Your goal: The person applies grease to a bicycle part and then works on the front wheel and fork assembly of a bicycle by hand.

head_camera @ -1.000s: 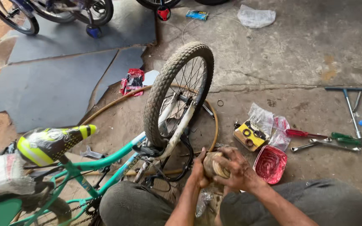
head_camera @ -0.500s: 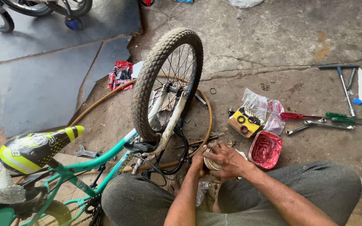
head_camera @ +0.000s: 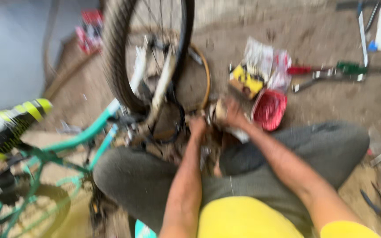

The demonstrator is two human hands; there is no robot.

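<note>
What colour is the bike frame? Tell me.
Teal-green bike frame, seen from the head view, though blurred.

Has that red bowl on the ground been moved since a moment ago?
No. The red bowl lies just below the yellow packet, as before; only the camera shifted.

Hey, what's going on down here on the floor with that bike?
A person sits on the ground beside an upturned teal bicycle, its wheel sticking up. Both hands meet by the wheel's base: the left hand and right hand grip a small part, too blurred to identify. A red tray, a yellow box and hand tools lie on the concrete nearby.
</note>
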